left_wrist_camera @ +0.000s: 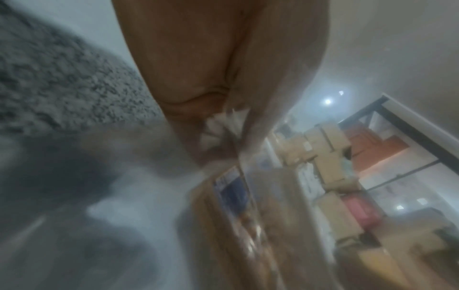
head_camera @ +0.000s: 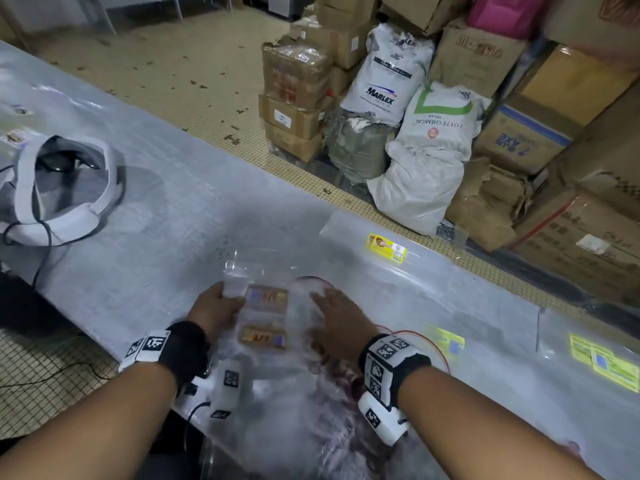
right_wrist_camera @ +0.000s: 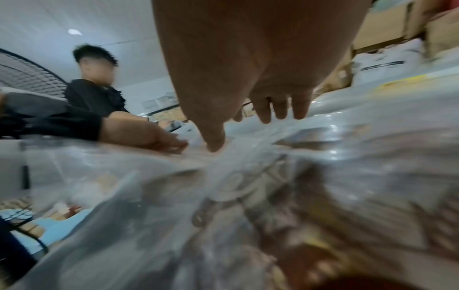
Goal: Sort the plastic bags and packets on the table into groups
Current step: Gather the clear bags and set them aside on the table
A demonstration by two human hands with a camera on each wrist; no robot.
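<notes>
Head view shows both hands low over a heap of clear plastic bags (head_camera: 277,327) at the near edge of the table (head_camera: 166,209). The left hand (head_camera: 216,311) pinches a small crumpled clear bag (head_camera: 237,284) between thumb and fingers; the left wrist view, though blurred, seems to show white film bunched in that pinch. The right hand (head_camera: 337,325) lies flat with straight fingers on the heap, gripping nothing, and the right wrist view shows its fingertips (right_wrist_camera: 264,115) spread over the film.

These bags look feather-light, limp and slick, so they will likely slide over each other and cling; a pinch at a corner or a sealed edge should lift one cleanly, while a flat palm holds the rest down.

Two brown-labelled packets (head_camera: 266,317) sit one behind the other between the hands. Farther right on the table lie three yellow-labelled bags: one beyond the heap (head_camera: 387,249), one beside the right wrist (head_camera: 446,339), one at the far right (head_camera: 604,358). A white headset (head_camera: 65,188) with its cable rests well apart to the left. Beyond the table, sacks (head_camera: 429,147) and cardboard boxes (head_camera: 294,98) stand on the tiled floor.
</notes>
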